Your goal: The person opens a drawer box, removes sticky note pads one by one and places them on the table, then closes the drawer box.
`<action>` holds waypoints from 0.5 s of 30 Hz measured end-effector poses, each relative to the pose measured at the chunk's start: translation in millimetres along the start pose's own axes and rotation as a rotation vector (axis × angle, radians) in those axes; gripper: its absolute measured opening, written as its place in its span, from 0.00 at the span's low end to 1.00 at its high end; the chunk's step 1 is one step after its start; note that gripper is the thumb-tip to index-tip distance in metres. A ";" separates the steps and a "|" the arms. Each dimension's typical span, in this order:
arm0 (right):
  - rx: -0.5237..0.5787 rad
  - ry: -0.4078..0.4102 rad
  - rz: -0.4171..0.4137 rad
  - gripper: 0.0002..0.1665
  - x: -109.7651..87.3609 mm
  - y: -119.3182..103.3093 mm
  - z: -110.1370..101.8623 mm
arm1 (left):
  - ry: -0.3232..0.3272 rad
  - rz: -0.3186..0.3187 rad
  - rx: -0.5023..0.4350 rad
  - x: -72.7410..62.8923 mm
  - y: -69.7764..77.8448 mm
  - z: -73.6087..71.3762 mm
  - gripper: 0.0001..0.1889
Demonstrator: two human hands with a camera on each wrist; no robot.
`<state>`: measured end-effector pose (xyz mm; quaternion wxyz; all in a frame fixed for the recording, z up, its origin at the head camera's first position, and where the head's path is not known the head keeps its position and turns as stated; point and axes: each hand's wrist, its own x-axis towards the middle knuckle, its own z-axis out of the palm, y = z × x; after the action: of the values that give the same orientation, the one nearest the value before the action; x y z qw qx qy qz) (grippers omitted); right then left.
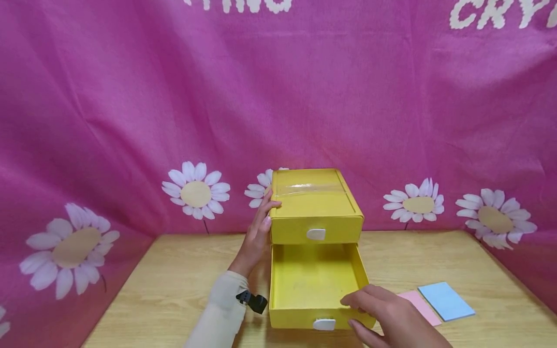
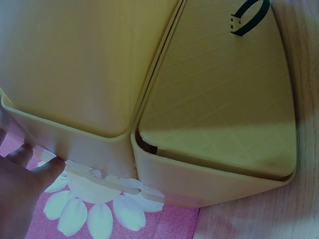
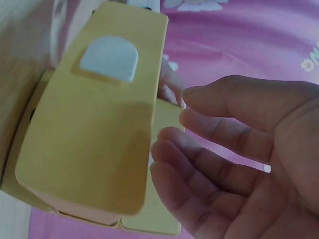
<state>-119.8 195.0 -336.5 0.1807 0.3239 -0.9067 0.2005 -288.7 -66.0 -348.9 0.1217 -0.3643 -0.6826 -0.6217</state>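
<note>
A yellow two-drawer box (image 1: 317, 193) stands on the table, with clear tape across its top. Its lower drawer (image 1: 318, 318) is pulled out and bare inside; the upper drawer (image 1: 291, 232) is closed. Each front has a white rounded tab. My left hand (image 1: 256, 237) rests along the left side of the upper part, fingertips over the top edge; the left wrist view has this hand (image 2: 22, 184) at the casing's end. My right hand (image 1: 391, 314) is at the lower drawer's front right corner. In the right wrist view, its bent, relaxed fingers (image 3: 199, 174) are right beside the drawer's rim.
A blue pad of paper (image 1: 447, 300) and a pink pad (image 1: 419, 307) lie on the wooden table (image 1: 174, 290) to the right of the box. A pink cloth (image 1: 304, 96) with white daisies hangs behind and along both sides.
</note>
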 end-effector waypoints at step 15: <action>0.124 -0.074 -0.079 0.17 4.0 -2.8 16.3 | -0.006 0.009 -0.025 2.1 -0.1 -1.4 0.22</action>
<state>-124.1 183.2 -347.9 0.1344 0.3771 -0.8852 0.2369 -290.7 -66.6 -347.4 0.1179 -0.3705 -0.6734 -0.6287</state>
